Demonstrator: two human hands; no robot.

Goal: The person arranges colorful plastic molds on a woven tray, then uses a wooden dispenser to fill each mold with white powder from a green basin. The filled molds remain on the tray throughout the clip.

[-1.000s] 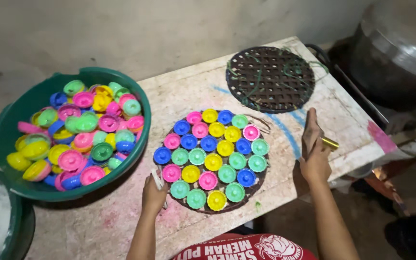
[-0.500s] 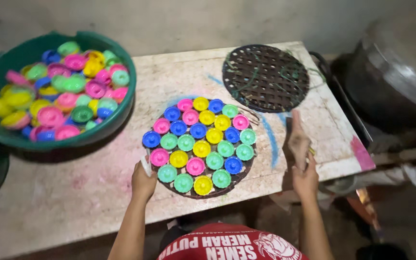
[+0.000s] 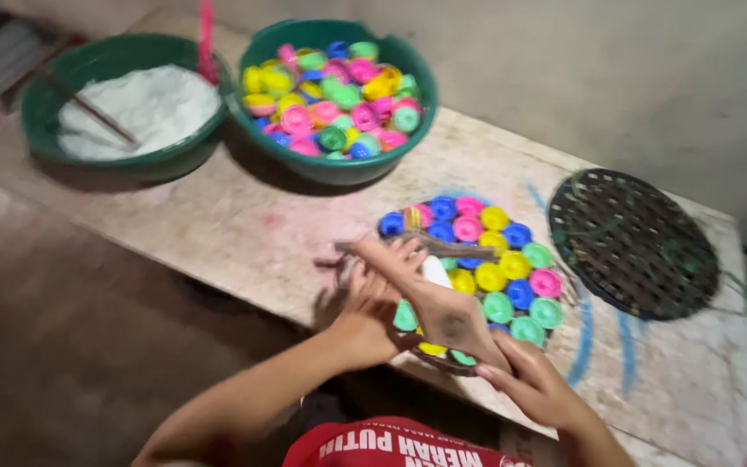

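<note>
both hands point(image 3: 425, 303) overlap the near edge of the round tray of coloured moulds point(image 3: 512, 259).

a green basin of white powder point(image 3: 144, 104) is seen beside a green basin of coloured plastic cups point(image 3: 339, 95) on a worn bench point(image 3: 218, 225); an empty dark perforated round tray point(image 3: 633, 242) is laid well apart.

Worn table point(image 3: 244, 225): bowls point(image 3: 339, 164), racks point(image 3: 633, 242).
</note>
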